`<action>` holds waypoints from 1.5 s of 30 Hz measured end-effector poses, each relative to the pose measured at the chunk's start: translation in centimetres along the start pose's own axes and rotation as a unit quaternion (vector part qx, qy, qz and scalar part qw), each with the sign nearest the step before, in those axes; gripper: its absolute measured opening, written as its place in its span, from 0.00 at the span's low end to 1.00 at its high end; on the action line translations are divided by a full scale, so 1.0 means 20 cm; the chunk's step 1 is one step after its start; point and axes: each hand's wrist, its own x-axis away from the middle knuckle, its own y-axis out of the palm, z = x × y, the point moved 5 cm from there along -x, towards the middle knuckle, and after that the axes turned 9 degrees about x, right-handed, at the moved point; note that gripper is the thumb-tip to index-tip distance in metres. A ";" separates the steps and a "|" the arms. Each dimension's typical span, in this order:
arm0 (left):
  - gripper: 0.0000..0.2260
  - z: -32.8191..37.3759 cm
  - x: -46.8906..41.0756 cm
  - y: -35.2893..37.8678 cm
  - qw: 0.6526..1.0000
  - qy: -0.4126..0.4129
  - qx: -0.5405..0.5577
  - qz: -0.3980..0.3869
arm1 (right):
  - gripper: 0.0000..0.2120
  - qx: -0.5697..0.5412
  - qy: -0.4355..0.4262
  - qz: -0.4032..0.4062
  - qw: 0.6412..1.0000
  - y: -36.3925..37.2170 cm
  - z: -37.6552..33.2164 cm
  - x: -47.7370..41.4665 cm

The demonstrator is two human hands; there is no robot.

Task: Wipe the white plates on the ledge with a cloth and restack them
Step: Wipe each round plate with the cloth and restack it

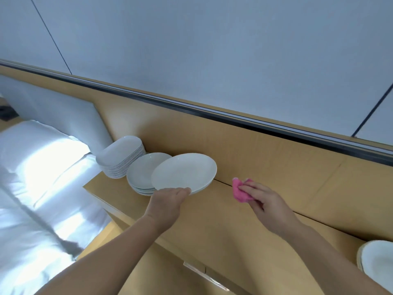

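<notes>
My left hand [169, 200] grips the near rim of a round white plate [184, 172], held just above the wooden ledge [212, 220]. Behind it sits a short stack of round white plates [143, 173]. Further left stands a taller stack of oblong white plates [120, 156]. My right hand [262, 202] holds a folded pink cloth [239, 191] over the ledge, to the right of the held plate and apart from it. Another stack of white plates [377, 259] shows at the right edge, partly cut off.
A wooden back panel [255, 145] rises behind the ledge, topped by a dark rail [191, 110]. A bed with a white pillow [38, 152] and sheets lies to the left, below the ledge's end.
</notes>
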 end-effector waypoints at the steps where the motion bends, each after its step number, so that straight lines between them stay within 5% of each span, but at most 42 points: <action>1: 0.18 -0.06 0.01 -0.01 1.000 -0.001 -0.006 -0.003 | 0.17 0.001 0.000 -0.002 1.000 0.03 -0.02 -0.03; 17: 0.19 -0.65 0.10 0.06 0.992 -0.040 -0.025 -0.120 | 0.18 0.030 0.035 -0.036 0.998 0.39 -0.21 -0.25; 21: 0.29 -0.74 0.13 0.15 0.981 -0.077 -0.018 -0.177 | 0.19 0.033 0.050 -0.044 0.997 0.43 -0.22 -0.26; 38: 0.25 -0.87 0.13 0.28 0.934 -0.194 -0.023 -0.298 | 0.20 0.036 0.087 -0.059 0.994 0.47 -0.17 -0.21; 45: 0.25 -0.77 0.06 0.33 0.942 -0.194 -0.009 -0.273 | 0.20 0.039 0.100 -0.035 0.994 0.39 -0.09 -0.12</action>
